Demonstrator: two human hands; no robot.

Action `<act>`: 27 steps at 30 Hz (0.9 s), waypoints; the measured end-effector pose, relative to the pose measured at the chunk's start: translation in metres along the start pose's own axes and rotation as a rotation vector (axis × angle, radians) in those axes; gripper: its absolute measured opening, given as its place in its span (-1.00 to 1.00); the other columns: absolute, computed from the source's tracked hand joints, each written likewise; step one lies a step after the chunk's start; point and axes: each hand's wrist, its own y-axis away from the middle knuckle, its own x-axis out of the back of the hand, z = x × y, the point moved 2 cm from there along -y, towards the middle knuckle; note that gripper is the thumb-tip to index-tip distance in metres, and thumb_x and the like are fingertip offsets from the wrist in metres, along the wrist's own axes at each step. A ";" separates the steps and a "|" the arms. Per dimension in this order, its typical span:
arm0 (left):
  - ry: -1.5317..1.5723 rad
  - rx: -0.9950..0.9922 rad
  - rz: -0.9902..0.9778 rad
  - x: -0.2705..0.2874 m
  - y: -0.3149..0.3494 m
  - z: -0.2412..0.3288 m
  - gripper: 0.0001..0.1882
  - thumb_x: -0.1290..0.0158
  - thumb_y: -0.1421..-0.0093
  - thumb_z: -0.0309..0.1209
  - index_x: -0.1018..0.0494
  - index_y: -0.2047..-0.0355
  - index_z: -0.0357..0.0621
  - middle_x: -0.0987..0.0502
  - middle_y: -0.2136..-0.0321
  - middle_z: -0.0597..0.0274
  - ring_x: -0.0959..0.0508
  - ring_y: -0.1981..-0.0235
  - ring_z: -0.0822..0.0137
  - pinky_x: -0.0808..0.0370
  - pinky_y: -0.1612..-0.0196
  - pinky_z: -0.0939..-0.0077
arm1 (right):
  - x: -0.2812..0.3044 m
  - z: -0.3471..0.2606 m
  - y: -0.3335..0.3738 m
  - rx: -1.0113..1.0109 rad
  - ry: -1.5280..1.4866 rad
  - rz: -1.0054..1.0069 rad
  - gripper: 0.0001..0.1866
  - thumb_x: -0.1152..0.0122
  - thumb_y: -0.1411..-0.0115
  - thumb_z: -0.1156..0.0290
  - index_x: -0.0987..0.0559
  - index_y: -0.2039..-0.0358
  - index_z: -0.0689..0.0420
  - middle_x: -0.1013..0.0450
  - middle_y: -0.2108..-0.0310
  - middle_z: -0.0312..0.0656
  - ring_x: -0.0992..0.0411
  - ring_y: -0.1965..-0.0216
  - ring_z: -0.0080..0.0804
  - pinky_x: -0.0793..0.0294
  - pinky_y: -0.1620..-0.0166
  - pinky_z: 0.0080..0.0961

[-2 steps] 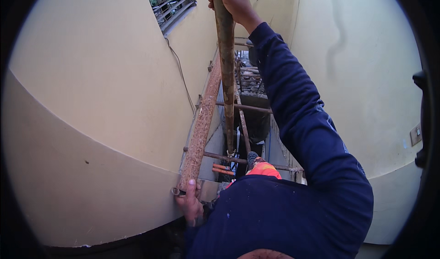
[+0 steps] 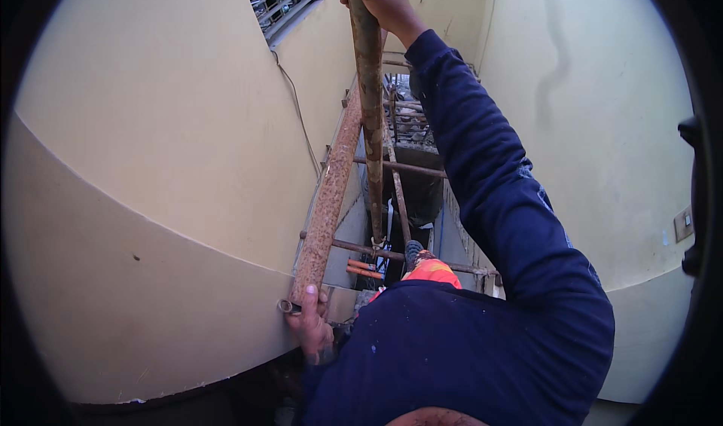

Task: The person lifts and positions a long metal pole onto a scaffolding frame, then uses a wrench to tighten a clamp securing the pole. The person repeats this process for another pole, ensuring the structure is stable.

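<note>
**First:** What are we handling?

**Second:** A long, rust-mottled pole [image 2: 370, 109], running roughly upright in front of us, down into a narrow gap. We have it near its top in our right hand [image 2: 381, 0], the grip wrapped about it at the upper edge of the view.

**First:** And our left hand [image 2: 312, 326]?

**Second:** Low and to the left of the pole. Its thumb lies on the bottom end of a thick, speckled reddish beam [image 2: 335, 189], just beside a hollow pipe end [image 2: 285, 306]. The fingers are partly hidden, so we cannot tell what that grip closes on.

**First:** What lies closest around the pole?

**Second:** The beam slants along its left side. An upper crossbar [image 2: 410, 169] passes near its middle, and a lower crossbar [image 2: 358, 247] near its foot; we cannot tell whether that foot touches it. Two orange rods [image 2: 364, 269] lie just below the foot.

**First:** Farther out?

**Second:** Right of the pole, our navy sleeve [image 2: 482, 147] reaches up. Cream walls [image 2: 173, 125] flank the pole on both sides, with a louvred window [image 2: 285, 4] to its upper left and a switch plate [image 2: 683, 223] far to its right.
</note>
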 end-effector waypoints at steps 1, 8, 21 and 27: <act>0.030 -0.002 0.005 -0.003 -0.001 0.000 -0.72 -0.21 -0.22 -0.36 -0.41 0.14 -0.15 -0.47 0.56 0.28 -0.23 0.72 0.61 -0.11 0.67 0.67 | -0.008 -0.006 -0.003 -0.009 -0.007 0.034 -0.74 -0.33 -0.21 0.26 -0.52 0.38 0.20 -0.42 0.62 -0.33 -0.44 0.60 -0.55 -0.48 0.49 -0.55; 0.214 0.009 0.096 -0.014 -0.004 -0.012 -0.70 -0.18 -0.25 -0.23 -0.43 0.17 -0.17 -0.48 0.56 0.20 -0.18 0.77 0.58 -0.09 0.71 0.66 | -0.007 0.003 -0.006 0.028 0.023 0.055 -0.67 -0.34 -0.24 0.14 -0.52 0.36 0.16 -0.40 0.65 -0.34 -0.39 0.67 -0.57 -0.41 0.58 -0.58; 0.180 0.017 0.162 -0.024 0.004 -0.011 -0.59 -0.14 -0.27 -0.07 -0.37 0.10 -0.13 -0.42 0.54 0.26 -0.15 0.73 0.59 -0.08 0.66 0.68 | -0.010 0.003 -0.001 0.001 -0.032 -0.014 -0.65 -0.33 -0.21 0.16 -0.45 0.25 0.15 -0.44 0.58 -0.25 -0.41 0.63 -0.49 -0.44 0.56 -0.52; 0.157 0.059 0.164 -0.028 0.003 -0.008 -0.55 -0.15 -0.26 -0.05 -0.36 0.07 -0.12 -0.40 0.53 0.26 -0.15 0.71 0.59 -0.10 0.64 0.70 | -0.004 0.007 0.005 0.037 0.013 -0.033 -0.64 -0.33 -0.20 0.16 -0.46 0.22 0.17 -0.45 0.55 -0.22 -0.46 0.58 -0.45 -0.49 0.49 -0.49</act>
